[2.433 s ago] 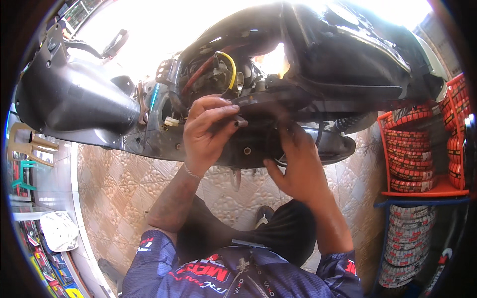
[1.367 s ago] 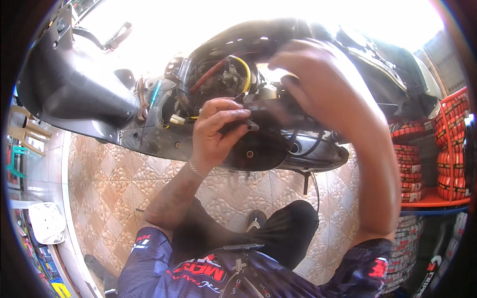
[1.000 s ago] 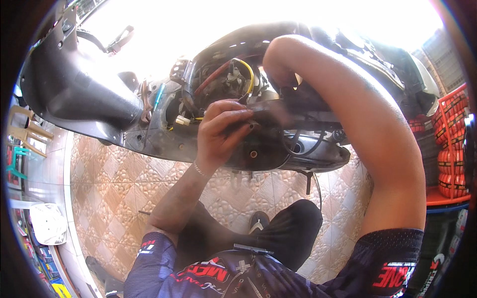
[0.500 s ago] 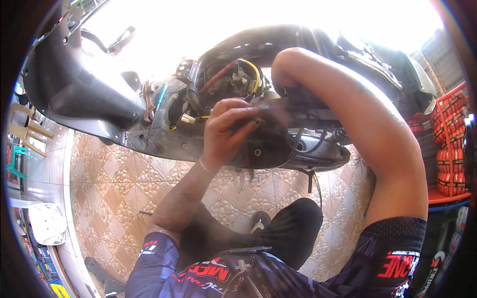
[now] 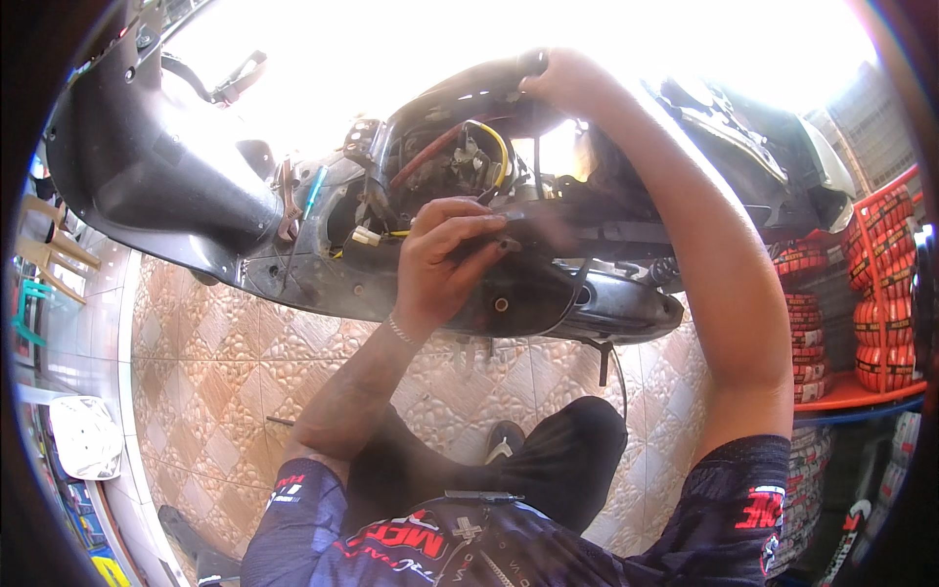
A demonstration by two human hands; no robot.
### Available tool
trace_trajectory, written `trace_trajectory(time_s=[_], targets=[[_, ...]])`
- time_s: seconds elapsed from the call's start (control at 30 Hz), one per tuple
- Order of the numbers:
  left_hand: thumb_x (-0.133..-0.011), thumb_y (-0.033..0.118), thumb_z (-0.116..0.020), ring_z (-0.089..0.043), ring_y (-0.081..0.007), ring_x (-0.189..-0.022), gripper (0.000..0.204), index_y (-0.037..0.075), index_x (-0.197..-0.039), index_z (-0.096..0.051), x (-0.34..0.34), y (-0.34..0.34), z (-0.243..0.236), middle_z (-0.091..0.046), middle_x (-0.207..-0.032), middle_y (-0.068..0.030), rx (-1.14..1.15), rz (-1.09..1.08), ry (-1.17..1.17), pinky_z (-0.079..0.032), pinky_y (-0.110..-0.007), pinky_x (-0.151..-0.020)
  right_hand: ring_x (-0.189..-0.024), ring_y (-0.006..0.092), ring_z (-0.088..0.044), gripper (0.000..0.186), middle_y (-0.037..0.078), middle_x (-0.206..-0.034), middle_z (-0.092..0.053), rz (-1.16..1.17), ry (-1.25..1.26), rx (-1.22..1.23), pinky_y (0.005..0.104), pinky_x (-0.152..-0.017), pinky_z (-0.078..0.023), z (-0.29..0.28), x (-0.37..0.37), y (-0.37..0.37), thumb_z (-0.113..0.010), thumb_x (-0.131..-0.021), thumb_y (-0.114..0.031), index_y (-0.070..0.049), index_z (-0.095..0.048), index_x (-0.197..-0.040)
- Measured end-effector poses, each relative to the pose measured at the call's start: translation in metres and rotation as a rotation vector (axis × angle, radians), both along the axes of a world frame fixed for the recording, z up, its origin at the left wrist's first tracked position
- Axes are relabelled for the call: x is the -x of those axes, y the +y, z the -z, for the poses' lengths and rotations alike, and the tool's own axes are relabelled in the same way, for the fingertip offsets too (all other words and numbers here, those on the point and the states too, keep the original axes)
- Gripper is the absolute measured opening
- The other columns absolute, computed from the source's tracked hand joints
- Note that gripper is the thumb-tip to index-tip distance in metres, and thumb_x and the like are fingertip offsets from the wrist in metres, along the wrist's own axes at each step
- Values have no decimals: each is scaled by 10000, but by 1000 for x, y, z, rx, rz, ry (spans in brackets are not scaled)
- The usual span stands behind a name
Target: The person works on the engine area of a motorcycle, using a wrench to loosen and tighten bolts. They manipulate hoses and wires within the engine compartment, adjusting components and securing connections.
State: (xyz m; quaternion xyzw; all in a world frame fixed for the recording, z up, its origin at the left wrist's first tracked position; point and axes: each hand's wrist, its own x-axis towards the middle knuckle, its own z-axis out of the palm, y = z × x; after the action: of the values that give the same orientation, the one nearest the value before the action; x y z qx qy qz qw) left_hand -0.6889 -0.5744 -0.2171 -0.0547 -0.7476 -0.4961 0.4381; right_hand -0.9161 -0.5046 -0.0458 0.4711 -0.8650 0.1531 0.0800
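Observation:
A black scooter stands in front of me with its side panels off, showing red and yellow wires inside. My left hand presses on a dark frame bar at the scooter's middle, fingers curled over its end. My right hand reaches up and over, gripping the black upper body edge above the open wiring bay. A blue-handled screwdriver is stuck upright in the bodywork left of the wiring.
Patterned beige floor tiles lie below the scooter. An orange rack of stacked tyres stands at the right. A white helmet-like object sits at the lower left. My knees are under the engine casing.
My right hand left the frame underside, swung up across the view and now grips the upper body edge. My left hand stayed on the frame bar.

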Motion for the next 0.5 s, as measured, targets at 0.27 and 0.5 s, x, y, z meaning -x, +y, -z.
trace_trajectory(time_s=[0.27, 0.5], targets=[[-739, 13, -868, -658, -260, -1136, 338, 78, -1056, -770, -1, -2, -2, -693, -1110, -77, 56, -22, 1, -531, -381, -992, -978, 363, -724, 426, 234, -1037, -738, -123, -114, 167, 417, -887, -564, -12, -33, 41, -725, -869, -106, 23, -650, -1267], [-731, 16, -861, -647, -293, -1153, 364, 78, -1076, -763, 1, -1, 0, -686, -1111, -96, 53, -35, 9, -521, -414, -1019, -932, 402, -711, 279, 191, -949, -740, -91, 187, 198, 472, -894, -541, 15, -66, 54, -638, -924, -103, -21, -639, -1191]])
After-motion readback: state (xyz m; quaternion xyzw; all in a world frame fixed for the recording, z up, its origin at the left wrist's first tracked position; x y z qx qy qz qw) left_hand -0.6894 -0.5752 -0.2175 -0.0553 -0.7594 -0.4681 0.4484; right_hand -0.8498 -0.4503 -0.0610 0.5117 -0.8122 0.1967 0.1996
